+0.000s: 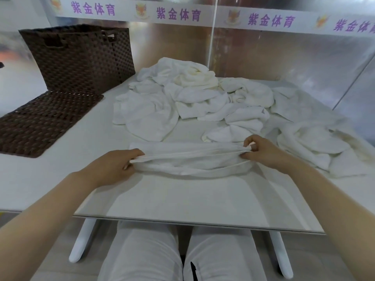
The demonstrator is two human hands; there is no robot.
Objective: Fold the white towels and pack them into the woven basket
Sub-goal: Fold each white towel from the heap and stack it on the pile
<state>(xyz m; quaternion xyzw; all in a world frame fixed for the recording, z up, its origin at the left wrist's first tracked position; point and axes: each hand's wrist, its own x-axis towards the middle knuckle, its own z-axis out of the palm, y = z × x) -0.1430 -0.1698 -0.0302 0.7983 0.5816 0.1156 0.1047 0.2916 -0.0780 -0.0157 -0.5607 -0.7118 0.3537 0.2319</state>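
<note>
A white towel (188, 159) lies stretched sideways on the white table (182, 199) in front of me. My left hand (119, 165) pinches its left end, and my right hand (261, 151) pinches its right end; the cloth is taut and bunched between them. Behind it sits a heap of several crumpled white towels (190, 94), with more spread to the right (316, 147). The dark brown woven basket (81, 57) stands at the table's far left, its open top facing away from my hands.
A flat woven brown lid (44, 122) lies on the table left of the towels, in front of the basket. A shiny panelled wall with a printed banner (263, 19) closes the back. My knees (182, 256) are under the table's near edge.
</note>
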